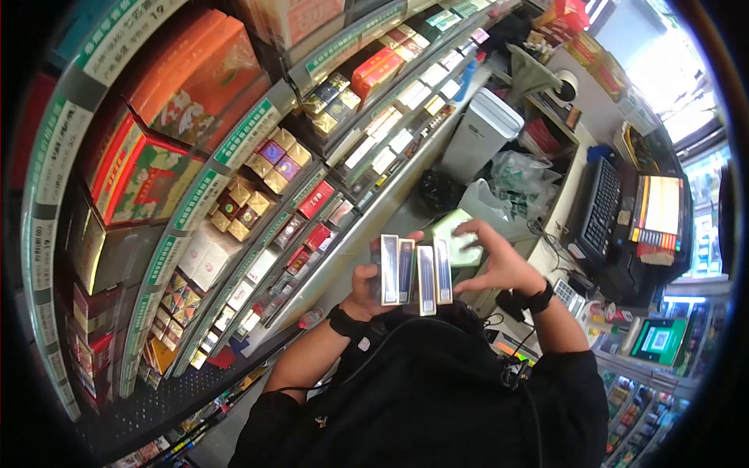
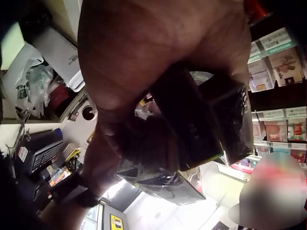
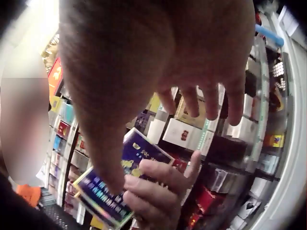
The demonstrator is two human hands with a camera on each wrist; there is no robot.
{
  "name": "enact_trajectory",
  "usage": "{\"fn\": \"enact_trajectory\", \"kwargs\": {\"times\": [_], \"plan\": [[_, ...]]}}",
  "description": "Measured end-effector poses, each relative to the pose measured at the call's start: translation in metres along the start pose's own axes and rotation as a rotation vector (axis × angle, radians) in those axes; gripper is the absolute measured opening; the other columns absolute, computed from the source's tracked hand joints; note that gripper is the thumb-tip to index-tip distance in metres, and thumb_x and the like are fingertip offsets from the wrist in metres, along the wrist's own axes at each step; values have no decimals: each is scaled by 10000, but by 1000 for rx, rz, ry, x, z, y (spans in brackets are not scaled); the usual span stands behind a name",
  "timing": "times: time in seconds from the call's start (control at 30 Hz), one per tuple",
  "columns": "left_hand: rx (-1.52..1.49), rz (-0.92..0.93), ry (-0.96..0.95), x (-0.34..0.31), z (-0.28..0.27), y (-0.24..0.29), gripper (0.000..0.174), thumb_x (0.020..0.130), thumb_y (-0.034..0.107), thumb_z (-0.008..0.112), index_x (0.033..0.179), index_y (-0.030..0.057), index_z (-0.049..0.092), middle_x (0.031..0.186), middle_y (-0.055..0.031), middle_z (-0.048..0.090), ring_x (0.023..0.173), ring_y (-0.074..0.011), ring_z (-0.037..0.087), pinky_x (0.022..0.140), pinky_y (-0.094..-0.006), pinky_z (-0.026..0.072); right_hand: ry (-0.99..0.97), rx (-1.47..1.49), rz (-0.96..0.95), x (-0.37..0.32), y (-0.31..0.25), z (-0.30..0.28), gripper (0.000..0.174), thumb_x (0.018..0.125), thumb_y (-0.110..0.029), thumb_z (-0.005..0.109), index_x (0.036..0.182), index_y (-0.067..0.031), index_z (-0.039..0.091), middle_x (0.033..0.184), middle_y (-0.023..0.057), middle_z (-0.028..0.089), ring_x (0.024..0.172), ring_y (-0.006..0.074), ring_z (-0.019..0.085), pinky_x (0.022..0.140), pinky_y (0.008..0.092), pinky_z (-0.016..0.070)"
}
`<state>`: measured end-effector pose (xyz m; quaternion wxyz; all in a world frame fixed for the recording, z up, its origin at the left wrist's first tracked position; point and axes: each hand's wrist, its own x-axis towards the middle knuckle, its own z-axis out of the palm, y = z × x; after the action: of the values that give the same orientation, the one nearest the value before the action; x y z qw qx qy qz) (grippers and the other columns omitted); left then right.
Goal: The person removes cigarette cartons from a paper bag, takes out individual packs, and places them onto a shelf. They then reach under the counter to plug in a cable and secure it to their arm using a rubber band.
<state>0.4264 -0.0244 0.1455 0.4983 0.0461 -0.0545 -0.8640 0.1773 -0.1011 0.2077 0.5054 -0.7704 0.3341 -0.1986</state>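
Note:
My left hand (image 1: 363,292) grips several slim dark cigarette packs (image 1: 425,279) side by side, their narrow white-edged sides facing up in the head view. From below, the left wrist view shows the dark packs (image 2: 187,120) under the palm. The right wrist view shows the left fingers (image 3: 156,189) curled against a dark blue pack (image 3: 132,153) with light lettering. My right hand (image 1: 507,264) is beside the packs, its fingers spread and nearly straight, with the thumb right at the pack on the right end. A pale green flat thing (image 1: 446,230) lies behind the right fingers.
Shelves with price strips (image 1: 181,222) and many boxes line the left. Ahead are a grey bin (image 1: 485,125) and clear plastic bags (image 1: 521,183). To the right a counter carries a keyboard (image 1: 594,204), and a green-screened device (image 1: 659,340) is lower right.

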Motion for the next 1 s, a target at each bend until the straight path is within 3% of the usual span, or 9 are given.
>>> {"fn": "enact_trajectory", "kwargs": {"times": [0.03, 0.13, 0.37, 0.4, 0.53, 0.6, 0.77, 0.9, 1.0], "plan": [[4, -58, -17, 4, 7, -1, 959, 679, 365, 696, 1489, 83, 269, 1424, -175, 430, 1277, -315, 487, 1085, -471, 385, -115, 19, -87, 15, -5, -14, 1073, 590, -258, 921, 1441, -70, 296, 1454, 123, 363, 1302, 247, 425, 1044, 399, 392], [115, -132, 58, 14, 4, -10, 1040, 669, 386, 715, 1492, 5, 204, 1428, -175, 425, 1321, -301, 437, 1100, -438, 357, -498, 378, -268, 55, -14, -17, 1215, 581, -211, 929, 1510, -34, 167, 1510, 124, 308, 1333, 232, 386, 1075, 393, 359], [713, -411, -117, -2, -27, 14, 907, 742, 305, 748, 1459, -13, 294, 1412, -125, 446, 1310, -207, 432, 1109, -363, 313, -918, 353, -583, 90, -9, -13, 1057, 638, -225, 869, 1458, 26, 252, 1424, 237, 370, 1318, 411, 354, 1086, 456, 307], [438, -370, 2, -2, 2, 18, 941, 763, 334, 768, 1470, -22, 259, 1417, -129, 441, 1324, -206, 408, 1119, -368, 293, -939, 369, -588, 93, -8, -17, 1057, 638, -225, 869, 1458, 26, 252, 1424, 237, 370, 1318, 411, 354, 1086, 456, 307], [739, -150, 133, 4, 48, 15, 884, 779, 288, 783, 1457, 4, 293, 1354, -115, 497, 1246, -185, 484, 1067, -343, 368, -1004, 276, -489, 105, -5, -25, 1081, 659, -203, 849, 1479, 35, 185, 1483, 262, 289, 1377, 414, 283, 1117, 446, 263], [833, -269, 339, 11, 51, 9, 850, 733, 264, 836, 1404, 20, 375, 1277, -92, 549, 1169, -158, 530, 982, -310, 440, -967, 215, -496, 109, -7, -25, 1056, 670, -187, 814, 1469, 55, 167, 1472, 287, 279, 1379, 433, 268, 1126, 426, 261], [883, -88, 337, 8, 53, 0, 681, 727, 168, 842, 1299, 27, 500, 1114, -43, 629, 1012, -126, 596, 913, -277, 481, -1082, 313, -459, 120, -6, -33, 1073, 692, -165, 829, 1495, 27, 145, 1534, 260, 204, 1424, 380, 240, 1143, 434, 244], [942, -71, 282, -7, 60, -2, 968, 675, 110, 877, 1450, 42, 301, 1354, -74, 465, 1225, -151, 454, 1025, -316, 406, -922, 278, -524, 107, -6, -42, 833, 734, -149, 820, 1429, -8, 383, 1496, 213, 333, 1387, 373, 323, 1108, 438, 311], [1155, 79, 260, -5, 68, 0, 881, 634, 96, 891, 1359, 29, 395, 1260, -70, 522, 1197, -161, 491, 1014, -321, 410, -806, 213, -630, 109, -24, -54, 694, 741, -142, 813, 1350, -39, 497, 1361, 182, 447, 1243, 364, 457, 1016, 440, 393]]}}
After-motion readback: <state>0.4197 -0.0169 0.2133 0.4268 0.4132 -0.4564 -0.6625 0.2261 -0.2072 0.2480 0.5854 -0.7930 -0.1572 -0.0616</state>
